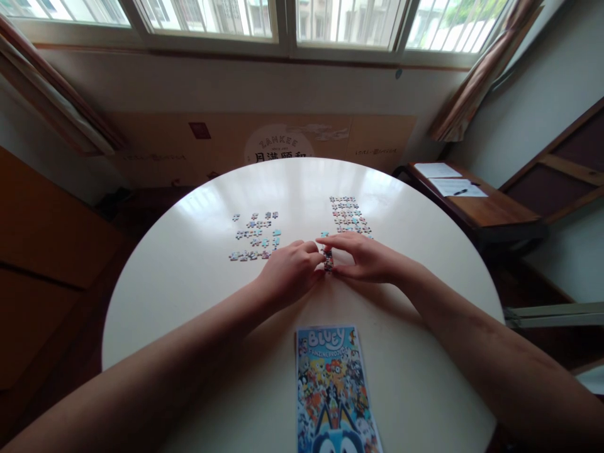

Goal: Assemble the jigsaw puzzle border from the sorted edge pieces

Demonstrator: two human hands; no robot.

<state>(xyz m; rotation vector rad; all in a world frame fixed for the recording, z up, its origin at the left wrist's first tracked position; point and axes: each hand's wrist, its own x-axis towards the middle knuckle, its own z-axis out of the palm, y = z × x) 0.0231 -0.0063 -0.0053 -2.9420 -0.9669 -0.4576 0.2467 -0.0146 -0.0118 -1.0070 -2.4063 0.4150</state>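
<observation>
A small cluster of jigsaw puzzle pieces is between my hands at the middle of the white round table. My left hand is closed, its fingertips pinched against the cluster's left side. My right hand curves around the same pieces, with forefinger at the far end and thumb at the near end. The fingertips partly hide the pieces, so I cannot tell whether they are joined. Beyond my right hand are rows of puzzle pieces. Looser rows of pieces lie beyond my left hand.
A Bluey picture sheet lies near me on the table, between my forearms. To the right stands a wooden side table with papers and a pen. Windows and a printed cardboard panel are behind the table.
</observation>
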